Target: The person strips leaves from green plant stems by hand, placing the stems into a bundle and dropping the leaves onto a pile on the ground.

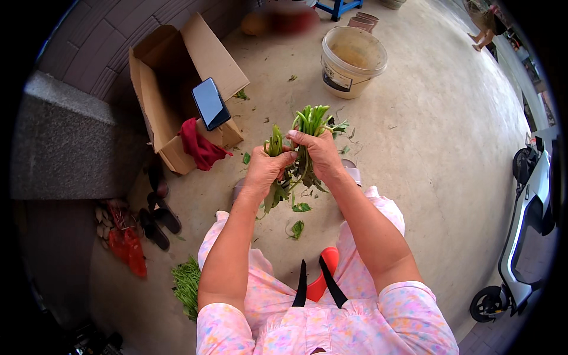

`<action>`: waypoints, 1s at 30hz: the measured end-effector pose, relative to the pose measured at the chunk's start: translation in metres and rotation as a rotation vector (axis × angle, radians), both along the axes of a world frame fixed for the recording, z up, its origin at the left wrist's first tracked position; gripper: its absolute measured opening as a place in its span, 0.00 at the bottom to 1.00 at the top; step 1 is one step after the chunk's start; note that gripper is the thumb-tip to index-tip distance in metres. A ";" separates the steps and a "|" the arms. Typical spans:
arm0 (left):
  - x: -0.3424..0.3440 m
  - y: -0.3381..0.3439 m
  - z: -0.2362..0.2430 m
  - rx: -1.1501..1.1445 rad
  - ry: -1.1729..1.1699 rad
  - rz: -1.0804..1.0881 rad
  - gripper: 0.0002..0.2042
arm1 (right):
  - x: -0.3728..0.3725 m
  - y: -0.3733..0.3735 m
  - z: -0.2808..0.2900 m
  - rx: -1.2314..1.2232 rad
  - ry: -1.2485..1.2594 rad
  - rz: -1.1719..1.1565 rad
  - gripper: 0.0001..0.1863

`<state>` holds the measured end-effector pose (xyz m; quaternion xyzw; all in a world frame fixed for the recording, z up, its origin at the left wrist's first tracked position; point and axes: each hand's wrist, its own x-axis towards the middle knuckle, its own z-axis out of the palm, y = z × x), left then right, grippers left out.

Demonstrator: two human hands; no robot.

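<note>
My left hand [266,167] is closed around a small bunch of leafy green stems [276,141], whose leaves hang below the fist. Close beside it, my right hand [320,155] grips a thicker bunch of leafy green stems [310,121], cut ends upward. The two hands nearly touch at the thumbs, and stems and leaves cross in the gap between them. Loose green leaves [297,229] lie on the floor beneath. To the left of my leg is a pile of green stems [187,286].
An open cardboard box [168,77] carries a phone [210,103] and a dark red cloth [200,145]. Ahead stands a white bucket [353,62]. Sandals [155,228] and a red net bag [127,248] lie left. A scooter [520,236] is parked right; a person [489,28] is far off.
</note>
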<state>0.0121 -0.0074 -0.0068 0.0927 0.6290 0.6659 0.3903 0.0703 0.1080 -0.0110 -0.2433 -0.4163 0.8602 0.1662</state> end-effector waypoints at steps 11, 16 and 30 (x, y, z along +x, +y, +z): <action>-0.007 -0.012 0.009 0.270 -0.284 0.110 0.08 | 0.006 0.011 0.006 -0.131 0.066 -0.010 0.05; -0.001 -0.002 0.010 0.264 -0.259 0.108 0.04 | 0.008 0.012 -0.004 -0.072 0.091 -0.056 0.06; -0.010 0.002 -0.002 0.308 -0.229 0.155 0.03 | 0.011 0.010 0.003 0.037 0.202 0.059 0.07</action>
